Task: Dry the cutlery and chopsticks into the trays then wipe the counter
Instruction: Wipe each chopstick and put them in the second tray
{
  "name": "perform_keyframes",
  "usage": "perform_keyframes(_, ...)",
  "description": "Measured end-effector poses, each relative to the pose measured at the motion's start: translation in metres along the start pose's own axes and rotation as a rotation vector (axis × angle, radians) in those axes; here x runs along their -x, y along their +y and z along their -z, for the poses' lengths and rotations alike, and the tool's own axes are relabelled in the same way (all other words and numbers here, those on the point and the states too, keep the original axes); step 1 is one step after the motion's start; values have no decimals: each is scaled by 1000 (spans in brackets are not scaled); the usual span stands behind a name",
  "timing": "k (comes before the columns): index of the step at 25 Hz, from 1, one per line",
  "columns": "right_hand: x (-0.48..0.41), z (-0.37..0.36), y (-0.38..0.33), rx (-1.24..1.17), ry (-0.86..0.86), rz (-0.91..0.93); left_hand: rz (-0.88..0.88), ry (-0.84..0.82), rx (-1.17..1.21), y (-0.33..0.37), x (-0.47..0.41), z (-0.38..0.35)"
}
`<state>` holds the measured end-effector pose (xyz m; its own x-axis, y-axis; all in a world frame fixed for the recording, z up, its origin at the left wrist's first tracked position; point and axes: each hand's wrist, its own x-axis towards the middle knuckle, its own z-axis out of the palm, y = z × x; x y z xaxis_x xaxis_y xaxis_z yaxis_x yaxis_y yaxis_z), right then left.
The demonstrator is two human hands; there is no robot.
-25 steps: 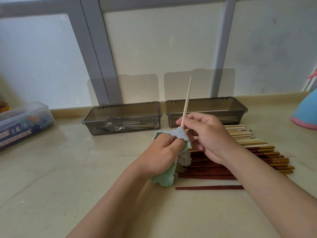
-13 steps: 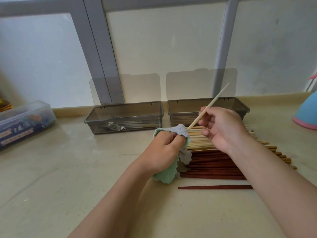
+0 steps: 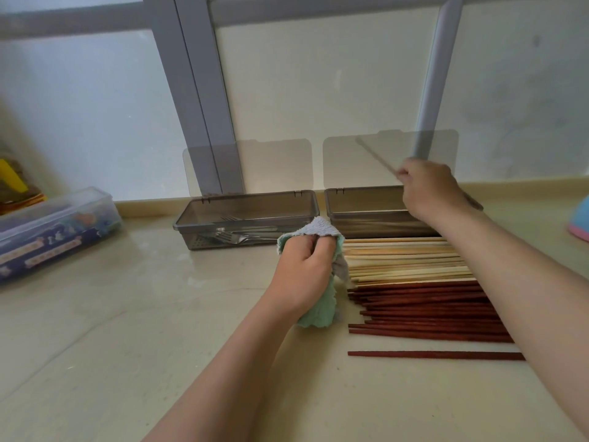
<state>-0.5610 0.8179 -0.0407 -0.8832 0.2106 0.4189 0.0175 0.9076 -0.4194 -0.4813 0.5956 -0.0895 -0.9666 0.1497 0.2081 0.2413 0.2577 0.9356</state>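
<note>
Caught the right grip (image 3: 427, 188) up over the right tray (image 3: 366, 226), fingers curled round one pale chopstick (image 3: 377, 156), blurred, slanting up and to the left. Couldn't make out any chopsticks inside that tray. Saw the left grip (image 3: 304, 269) bunched tight round the green-grey cloth (image 3: 318, 314), right at the left ends of the rows on the worktop (image 3: 127, 314): pale chopsticks (image 3: 404, 260) at the back, dark red chopsticks (image 3: 427, 307) in front, plus one stray red chopstick (image 3: 430, 354) nearest. Spotted forks (image 3: 236, 239) lying in the left tray (image 3: 255, 194). Reckoned these sticks light, stiff and skinny, probably slick while damp and keen to roll, so best pinched near one end, leaving the rest free for the cloth. Guessed no real breakage risk, just a drop or a scattered row. Figured plenty of drying left, worktop wipe not yet begun.
</note>
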Motion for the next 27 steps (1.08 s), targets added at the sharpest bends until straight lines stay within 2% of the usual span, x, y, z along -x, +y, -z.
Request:
perform_keyframes(3, 8, -5, 2, 194, -132, -35, 11, -3, 25, 0, -2, 1)
perform_keyframes(6, 22, -1, 0, 122, -42, -27, 31, 19, 33, -1, -2, 1)
perform_keyframes(8, 39, 5, 1, 52, -64, 34, 51, 50, 53, -1, -2, 2)
perform_keyframes(12, 73, 5, 5, 92, -394, 145, 110, 85, 124, 3, 0, 3)
perform_keyframes(14, 77, 2, 7, 172, -491, 177, 133, 125, 137, 5, 3, 4)
perform_keyframes(24, 79, -4, 11, 175, -496, 213, 205, 197, 219, 14, 9, 1)
perform_keyframes(27, 82, 4, 7, 11, -318, 250, 188, 198, 201, 10, 4, 3)
